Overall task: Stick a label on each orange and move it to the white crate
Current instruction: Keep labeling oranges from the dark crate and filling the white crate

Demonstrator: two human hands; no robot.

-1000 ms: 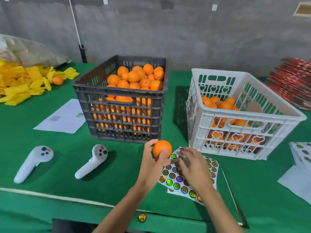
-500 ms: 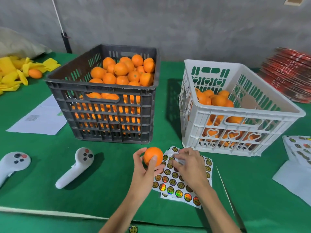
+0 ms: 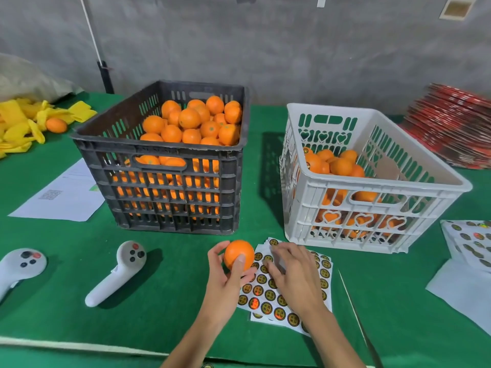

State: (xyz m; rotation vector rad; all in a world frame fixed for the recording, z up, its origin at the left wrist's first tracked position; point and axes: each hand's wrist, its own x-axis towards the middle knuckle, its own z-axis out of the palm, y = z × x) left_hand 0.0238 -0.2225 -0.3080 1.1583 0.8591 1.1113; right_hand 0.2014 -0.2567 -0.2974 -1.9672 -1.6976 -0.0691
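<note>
My left hand [image 3: 225, 288] grips one orange [image 3: 238, 254] just above the green table, in front of the black crate [image 3: 159, 149], which is piled with oranges. No label shows on the side of the orange facing me. My right hand [image 3: 295, 274] lies with its fingers spread on the sheet of round gold labels [image 3: 268, 296] just right of the orange; its fingertips are blurred. The white crate [image 3: 372, 187] stands behind the sheet at the right, partly filled with oranges, some with labels.
Two white controllers [image 3: 117, 272] [image 3: 18, 266] lie at the left front. A printed paper [image 3: 66, 197], yellow wrappers [image 3: 16, 123] and a loose orange [image 3: 55, 125] are further left. More label sheets [image 3: 470, 240] and a red stack [image 3: 451, 123] sit right. A thin rod [image 3: 356, 314] lies beside my right arm.
My left hand has kept the orange in about the same spot. My right hand's fingers have gone from a bunched pinch at the sheet's top to lying spread over the labels.
</note>
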